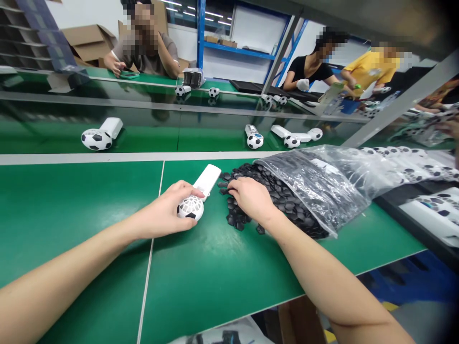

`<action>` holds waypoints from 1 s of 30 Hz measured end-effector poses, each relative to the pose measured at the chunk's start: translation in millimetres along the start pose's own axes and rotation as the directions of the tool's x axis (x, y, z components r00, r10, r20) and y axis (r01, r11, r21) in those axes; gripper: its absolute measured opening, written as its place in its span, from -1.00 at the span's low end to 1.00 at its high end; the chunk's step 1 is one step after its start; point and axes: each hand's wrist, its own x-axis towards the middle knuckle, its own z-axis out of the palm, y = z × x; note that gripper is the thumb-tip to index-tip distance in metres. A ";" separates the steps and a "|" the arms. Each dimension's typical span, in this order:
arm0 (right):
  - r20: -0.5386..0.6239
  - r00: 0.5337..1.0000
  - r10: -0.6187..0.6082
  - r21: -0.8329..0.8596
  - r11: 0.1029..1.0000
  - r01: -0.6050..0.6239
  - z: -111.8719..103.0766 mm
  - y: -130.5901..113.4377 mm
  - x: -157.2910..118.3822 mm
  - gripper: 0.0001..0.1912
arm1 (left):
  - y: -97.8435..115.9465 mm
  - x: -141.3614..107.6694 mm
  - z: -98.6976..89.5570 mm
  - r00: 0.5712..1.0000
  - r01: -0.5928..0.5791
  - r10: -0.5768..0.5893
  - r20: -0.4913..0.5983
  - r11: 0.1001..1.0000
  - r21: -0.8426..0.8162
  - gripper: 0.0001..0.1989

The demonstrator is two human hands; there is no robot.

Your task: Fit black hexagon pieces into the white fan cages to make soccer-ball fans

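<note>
My left hand (172,210) is closed round the ball-shaped head of a white football fan (191,208), whose flat white handle points up and right on the green table. The ball part has a white grille and a few black patches. My right hand (251,198) rests at the left edge of a pile of small black pieces (287,205). Its fingertips are pinched together among them, and whether a piece is between them is too small to tell. The pile spills from the mouth of a clear plastic bag (322,177).
Across a white rail, finished-looking football fans (96,138) lie on a green conveyor (150,138). More white fans (433,210) sit in a black tray at the right. A slanted grey post (401,102) rises there. Several people are at the far side.
</note>
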 end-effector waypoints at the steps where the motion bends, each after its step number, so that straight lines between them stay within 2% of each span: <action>1: -0.024 1.000 -0.008 0.002 1.000 0.008 -1.2 0.4 -0.5 -0.84 | 0.3 -0.6 -0.1 1.000 -0.002 0.002 -0.004 1.000 0.008 -0.55; 4: -0.103 0.994 -0.023 0.067 0.997 0.030 -3.5 1.0 -0.9 -0.84 | 0.8 -1.7 0.4 1.000 0.005 -0.004 -0.020 0.999 0.032 -0.57; 7: -0.164 0.985 -0.049 0.250 0.964 0.090 -4.0 -2.9 -0.7 -0.82 | 0.5 -1.3 -2.0 1.000 0.014 -0.015 0.006 0.999 0.045 -0.55; 10: -0.203 0.974 -0.096 0.480 0.858 0.185 -4.2 -11.4 -2.8 -0.81 | -0.1 -0.1 -5.7 0.999 -0.011 0.008 0.054 0.999 0.049 -0.50; 14: -0.189 0.973 -0.133 0.700 0.676 0.228 -5.8 -22.3 -8.8 -0.91 | -1.0 0.9 -7.0 0.996 -0.043 0.039 0.074 0.998 0.049 -0.48; 17: -0.227 0.949 -0.216 0.707 0.634 0.314 -6.6 -25.4 -11.5 -0.95 | -2.1 1.1 -6.1 0.996 -0.054 0.051 0.071 0.998 0.039 -0.48; 23: -0.276 0.850 -0.448 0.551 0.651 0.522 2.3 -27.0 -11.4 -0.88 | -3.8 1.4 -2.7 0.998 -0.067 0.065 0.024 0.996 0.067 -0.51; 27: -0.355 0.801 -0.482 0.473 0.646 0.599 10.4 -31.2 -9.7 -0.85 | -2.3 1.9 3.4 0.998 -0.043 0.047 -0.045 0.996 0.074 -0.53; 28: -0.368 0.798 -0.478 0.472 0.643 0.603 11.5 -32.1 -8.9 -0.86 | -1.6 2.0 5.5 0.996 -0.039 0.045 -0.077 0.996 0.077 -0.56; 30: -0.371 0.821 -0.434 0.504 0.649 0.570 12.7 -33.1 -7.0 -0.90 | -0.2 2.2 9.5 0.988 -0.031 0.044 -0.147 0.996 0.086 -0.63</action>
